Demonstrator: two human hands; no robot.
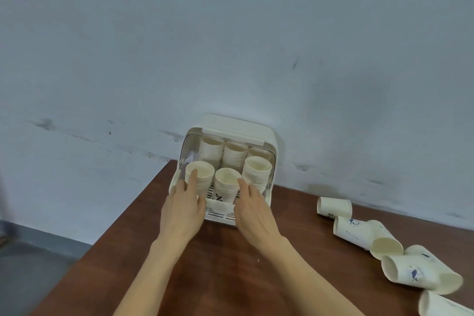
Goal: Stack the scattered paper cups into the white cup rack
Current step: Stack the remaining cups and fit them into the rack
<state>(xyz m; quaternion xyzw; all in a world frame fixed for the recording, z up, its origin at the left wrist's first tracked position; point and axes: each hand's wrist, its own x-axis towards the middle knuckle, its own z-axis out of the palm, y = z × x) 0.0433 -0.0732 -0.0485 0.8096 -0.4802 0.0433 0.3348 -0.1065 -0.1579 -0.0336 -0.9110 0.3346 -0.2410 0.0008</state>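
Both bare forearms reach up from the lower edge over the brown bench (230,264). Left hand (183,202) lies at the front left of the white rack (223,215), fingers loosely spread, its index fingertip touching the side of the front-left stack (201,174); its grip is open and closes on nothing. Right hand (252,209) sits at the front right of the rack, fingers extended, one fingertip at the rim of the middle cup (227,185); its grip is likewise open, not wrapped around the cup.

That middle cup stands upright in the front row, lower than its neighbours, with a dark mark printed on its side. A taller stack (256,173) stands at front right, and three more stacks (234,152) fill the back row. The rack's lid (237,128) is raised against the grey wall (230,33).

Loose cups (384,244) lie on their sides at the right of the bench, well apart from the rack, several touching one another; one cup (334,208) lies nearest the wall, and another is cut off by the lower right corner.
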